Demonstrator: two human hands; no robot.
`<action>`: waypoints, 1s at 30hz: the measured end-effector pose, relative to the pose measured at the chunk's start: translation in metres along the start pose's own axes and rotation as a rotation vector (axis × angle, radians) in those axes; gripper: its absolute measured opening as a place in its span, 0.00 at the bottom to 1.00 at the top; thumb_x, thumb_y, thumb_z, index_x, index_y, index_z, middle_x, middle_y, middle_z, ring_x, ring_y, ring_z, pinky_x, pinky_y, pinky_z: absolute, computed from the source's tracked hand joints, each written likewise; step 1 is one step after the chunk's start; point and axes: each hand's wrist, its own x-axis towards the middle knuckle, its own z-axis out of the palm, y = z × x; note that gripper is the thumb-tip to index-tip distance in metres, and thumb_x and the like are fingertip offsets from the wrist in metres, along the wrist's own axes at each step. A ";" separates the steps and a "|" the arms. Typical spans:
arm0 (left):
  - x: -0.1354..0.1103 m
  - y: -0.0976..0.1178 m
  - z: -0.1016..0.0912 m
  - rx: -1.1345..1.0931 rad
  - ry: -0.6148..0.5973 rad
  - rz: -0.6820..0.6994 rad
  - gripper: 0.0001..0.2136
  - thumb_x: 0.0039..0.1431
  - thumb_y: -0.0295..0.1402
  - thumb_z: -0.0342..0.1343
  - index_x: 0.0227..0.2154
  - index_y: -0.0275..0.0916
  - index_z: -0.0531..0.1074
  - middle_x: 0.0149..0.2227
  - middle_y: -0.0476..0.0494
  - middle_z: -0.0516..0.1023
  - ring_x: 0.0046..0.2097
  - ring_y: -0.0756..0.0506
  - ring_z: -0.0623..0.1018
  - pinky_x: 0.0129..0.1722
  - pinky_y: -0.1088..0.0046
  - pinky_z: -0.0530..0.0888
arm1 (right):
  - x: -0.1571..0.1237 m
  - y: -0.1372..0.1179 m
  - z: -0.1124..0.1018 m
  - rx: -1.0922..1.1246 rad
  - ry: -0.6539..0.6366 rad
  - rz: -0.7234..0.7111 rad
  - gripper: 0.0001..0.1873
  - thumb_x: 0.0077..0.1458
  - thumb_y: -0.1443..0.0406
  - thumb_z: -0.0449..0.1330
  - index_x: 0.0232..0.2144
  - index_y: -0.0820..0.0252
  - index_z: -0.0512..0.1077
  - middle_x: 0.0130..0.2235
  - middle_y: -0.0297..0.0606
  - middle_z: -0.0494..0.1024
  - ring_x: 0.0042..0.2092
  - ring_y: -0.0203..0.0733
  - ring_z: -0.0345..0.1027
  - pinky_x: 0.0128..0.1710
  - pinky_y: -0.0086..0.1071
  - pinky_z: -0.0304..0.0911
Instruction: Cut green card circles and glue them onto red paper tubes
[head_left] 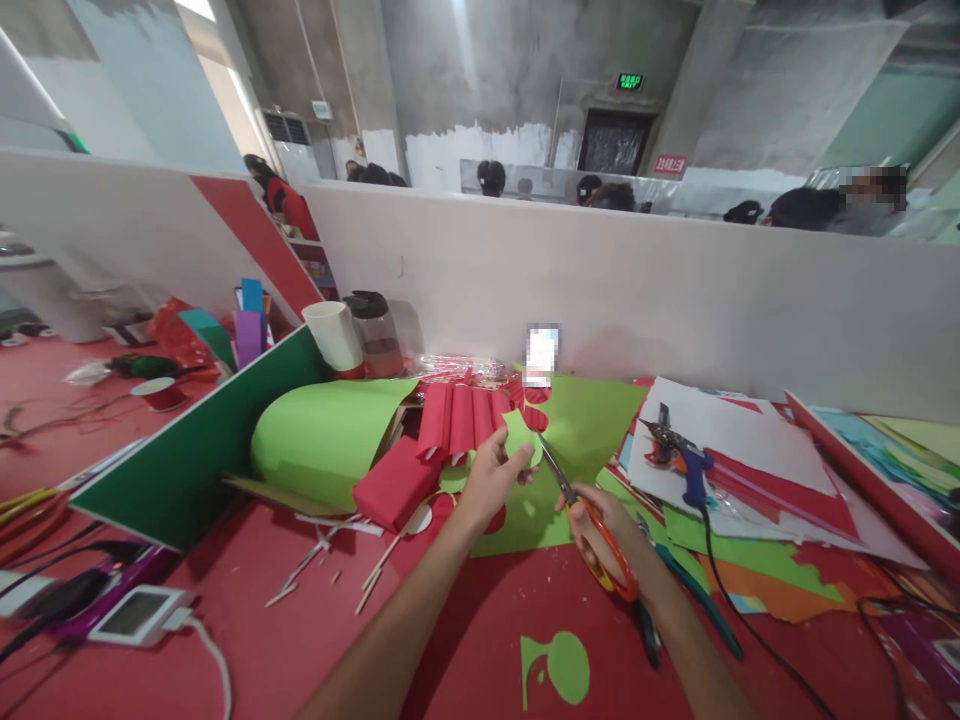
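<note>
A small piece of light green paper (pixel 517 428) is pinched between the fingers of my left hand (pixel 496 470). My right hand (pixel 596 525) is closed around the orange and yellow handles of a pair of scissors (pixel 613 552). Their blades point up and left and meet the edge of the green piece. Below my hands, a cut green paper disc (pixel 568 668) lies on the red table beside a thin curved offcut (pixel 529 655). Behind the hands spreads a large green sheet (pixel 592 415), with red wrapped rolls (pixel 461 420) and a red wrapped block (pixel 397 485) to the left.
At right, a blue glue gun (pixel 696 475) rests on white and red sheets, its black cable trailing forward. Teal-handled pliers (pixel 697 600) lie by my right forearm. A green board (pixel 195 450), a white mug (pixel 334 335) and a lidded jug (pixel 373 335) stand left. A white partition (pixel 600 290) closes the back.
</note>
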 end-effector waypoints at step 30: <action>-0.001 -0.003 -0.001 -0.086 -0.011 -0.087 0.20 0.47 0.39 0.70 0.38 0.38 0.68 0.25 0.56 0.70 0.24 0.53 0.73 0.25 0.78 0.68 | -0.003 -0.010 -0.005 -0.125 -0.014 -0.071 0.32 0.56 0.36 0.55 0.36 0.59 0.70 0.22 0.28 0.63 0.21 0.32 0.55 0.19 0.25 0.52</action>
